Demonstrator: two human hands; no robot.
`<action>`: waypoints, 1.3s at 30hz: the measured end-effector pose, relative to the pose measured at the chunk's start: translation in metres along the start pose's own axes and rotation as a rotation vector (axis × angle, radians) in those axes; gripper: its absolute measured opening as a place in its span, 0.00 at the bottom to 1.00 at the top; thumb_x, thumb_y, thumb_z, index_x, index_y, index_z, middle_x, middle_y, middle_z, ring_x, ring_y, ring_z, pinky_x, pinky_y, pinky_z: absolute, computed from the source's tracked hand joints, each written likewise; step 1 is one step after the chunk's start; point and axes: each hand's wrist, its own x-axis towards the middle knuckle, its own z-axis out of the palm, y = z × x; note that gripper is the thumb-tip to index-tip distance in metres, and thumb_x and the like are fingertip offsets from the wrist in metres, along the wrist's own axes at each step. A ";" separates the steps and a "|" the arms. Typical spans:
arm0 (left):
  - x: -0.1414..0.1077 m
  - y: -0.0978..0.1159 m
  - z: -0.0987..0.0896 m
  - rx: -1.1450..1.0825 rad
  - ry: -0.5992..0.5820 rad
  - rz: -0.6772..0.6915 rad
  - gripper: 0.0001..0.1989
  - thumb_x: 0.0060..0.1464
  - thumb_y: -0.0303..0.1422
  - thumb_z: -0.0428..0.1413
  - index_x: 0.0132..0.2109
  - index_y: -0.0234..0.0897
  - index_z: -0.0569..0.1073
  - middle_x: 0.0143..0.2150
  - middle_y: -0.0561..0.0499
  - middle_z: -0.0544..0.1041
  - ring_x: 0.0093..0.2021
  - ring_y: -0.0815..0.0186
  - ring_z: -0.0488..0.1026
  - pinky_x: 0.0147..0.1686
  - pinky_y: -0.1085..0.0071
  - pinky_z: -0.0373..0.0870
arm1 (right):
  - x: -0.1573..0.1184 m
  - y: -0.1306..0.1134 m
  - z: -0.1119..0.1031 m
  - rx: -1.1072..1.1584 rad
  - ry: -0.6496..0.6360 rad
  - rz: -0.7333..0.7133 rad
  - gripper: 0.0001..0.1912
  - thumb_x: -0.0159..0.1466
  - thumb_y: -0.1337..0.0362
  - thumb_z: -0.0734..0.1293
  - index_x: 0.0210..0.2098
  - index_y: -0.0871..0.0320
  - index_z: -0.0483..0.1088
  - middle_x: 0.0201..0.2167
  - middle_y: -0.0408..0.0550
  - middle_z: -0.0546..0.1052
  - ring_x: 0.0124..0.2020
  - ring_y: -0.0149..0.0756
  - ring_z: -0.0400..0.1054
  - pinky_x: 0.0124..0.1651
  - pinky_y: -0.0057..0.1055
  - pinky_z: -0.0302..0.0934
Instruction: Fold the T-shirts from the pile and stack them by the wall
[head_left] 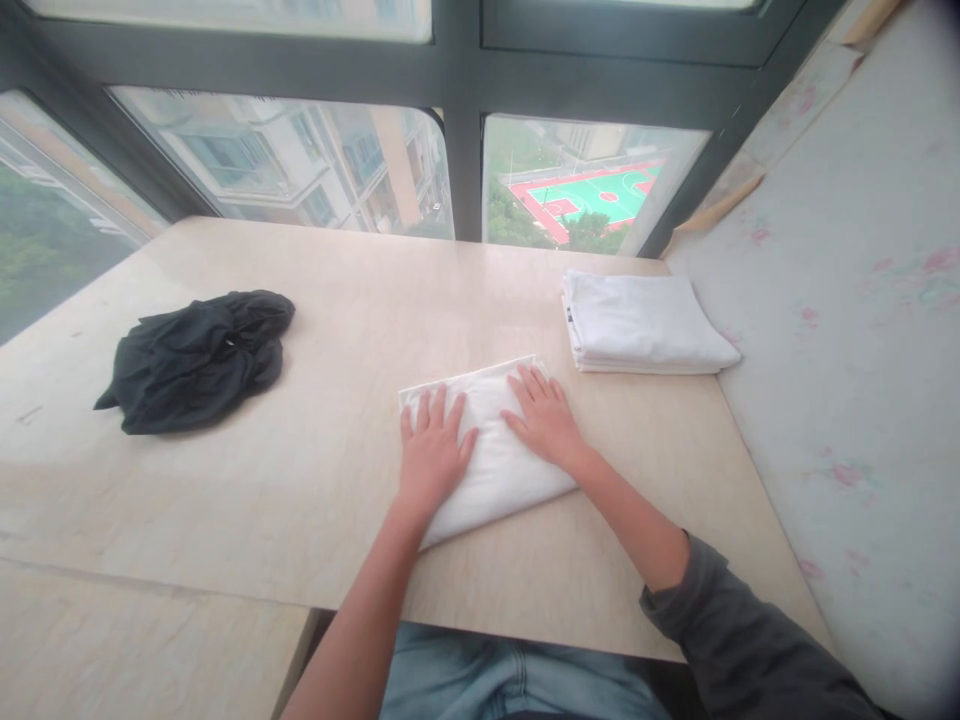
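A folded white cloth (491, 470), perhaps a garment, lies flat and slightly turned on the pale stone-look ledge in front of me. My left hand (433, 445) rests on its left part with the fingers spread. On its upper right part lies my right hand (547, 418), palm down and fingers apart. Both hands press on the cloth without gripping it. Beyond my right hand sits a neat stack of folded white cloth (637, 320). Far to the left is a crumpled black garment (202, 365), its kind not clear.
The ledge (337, 300) runs up to a dark-framed window (469, 180), with buildings and a sports court outside. A wall with flowered paper (847, 380) bounds the right side. At lower left, another pale surface (150, 640) meets the ledge.
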 end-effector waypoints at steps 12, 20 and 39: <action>-0.015 -0.018 -0.001 0.027 -0.030 0.039 0.29 0.66 0.43 0.44 0.70 0.39 0.61 0.73 0.42 0.54 0.72 0.46 0.51 0.68 0.41 0.45 | -0.029 0.005 0.005 -0.056 0.061 0.117 0.30 0.71 0.53 0.57 0.67 0.61 0.60 0.71 0.54 0.56 0.71 0.50 0.47 0.70 0.49 0.43; -0.031 0.003 -0.025 0.038 0.023 0.046 0.24 0.65 0.35 0.46 0.65 0.34 0.67 0.70 0.36 0.61 0.70 0.47 0.56 0.67 0.42 0.47 | -0.047 -0.007 -0.011 -0.079 0.104 0.206 0.29 0.69 0.53 0.62 0.64 0.64 0.64 0.68 0.64 0.59 0.69 0.58 0.49 0.67 0.55 0.48; -0.077 -0.015 -0.023 -0.136 0.025 -0.087 0.25 0.59 0.27 0.46 0.63 0.33 0.69 0.67 0.36 0.65 0.68 0.46 0.60 0.65 0.42 0.55 | -0.101 0.010 -0.015 0.374 0.184 0.326 0.27 0.65 0.62 0.61 0.63 0.61 0.64 0.67 0.59 0.62 0.69 0.49 0.53 0.71 0.51 0.49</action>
